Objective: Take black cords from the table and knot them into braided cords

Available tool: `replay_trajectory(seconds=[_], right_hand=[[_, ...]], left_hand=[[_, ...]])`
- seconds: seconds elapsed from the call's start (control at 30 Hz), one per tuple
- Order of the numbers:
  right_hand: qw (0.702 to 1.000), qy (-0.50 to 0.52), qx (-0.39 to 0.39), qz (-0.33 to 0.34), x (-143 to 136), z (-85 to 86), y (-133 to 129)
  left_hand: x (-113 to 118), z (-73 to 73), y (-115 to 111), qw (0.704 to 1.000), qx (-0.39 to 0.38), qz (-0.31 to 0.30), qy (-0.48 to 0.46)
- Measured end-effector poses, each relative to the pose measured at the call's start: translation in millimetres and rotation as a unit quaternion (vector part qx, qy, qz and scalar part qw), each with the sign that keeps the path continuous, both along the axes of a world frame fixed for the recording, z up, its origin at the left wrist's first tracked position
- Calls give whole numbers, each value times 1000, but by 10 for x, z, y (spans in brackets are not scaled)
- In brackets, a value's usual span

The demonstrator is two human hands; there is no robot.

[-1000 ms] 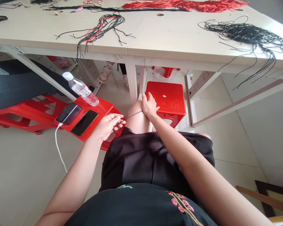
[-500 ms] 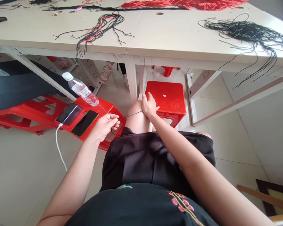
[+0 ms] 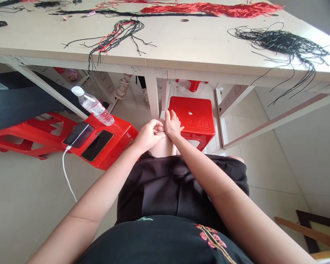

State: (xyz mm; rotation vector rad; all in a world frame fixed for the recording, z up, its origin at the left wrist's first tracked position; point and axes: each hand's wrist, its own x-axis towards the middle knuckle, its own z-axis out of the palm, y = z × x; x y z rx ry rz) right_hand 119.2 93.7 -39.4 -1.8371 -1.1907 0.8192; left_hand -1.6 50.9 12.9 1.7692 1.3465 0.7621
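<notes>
A short piece of thin black cord (image 3: pixel 160 131) shows between my two hands, over my bare knee. My left hand (image 3: pixel 149 135) has its fingers curled and pinched around the cord, just left of the knee. Close beside it, my right hand (image 3: pixel 173 125) lies with its palm down on the knee, fingers stretched out and slightly apart. The cord's far end runs under the right palm and is hidden there. Most of the cord on the left side is hidden by the left hand.
A pale table (image 3: pixel 203 47) ahead bears black cords (image 3: pixel 282 41), a black and red bundle (image 3: pixel 118 35) and red cords (image 3: pixel 225 9). A red stool (image 3: pixel 121 128) at left holds a bottle (image 3: pixel 96 109), a phone (image 3: pixel 97 146) and a power bank (image 3: pixel 79 134). Another red stool (image 3: pixel 202 115) stands ahead.
My left hand has moved right and slightly up, close to my right hand, and the visible stretch of cord has become much shorter. My right hand has stayed on the knee.
</notes>
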Motion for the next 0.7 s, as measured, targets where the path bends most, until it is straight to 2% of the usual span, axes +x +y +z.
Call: replay_trajectory(seconds=[0.13, 0.3, 0.47, 0.6, 0.7], right_hand=[[1000, 11, 2, 5, 16, -12, -1], [999, 48, 11, 1, 16, -31, -1], [990, 127, 58, 29, 73, 34, -21], [978, 160, 123, 45, 173, 182, -219], [952, 224, 169, 126, 194, 307, -437]], left_hand=[[140, -48, 31, 991, 76, 5, 112], [190, -82, 51, 985, 110, 6, 132], [158, -95, 119, 992, 95, 16, 84], [61, -82, 149, 997, 63, 36, 9], [23, -18, 142, 995, 37, 44, -84]])
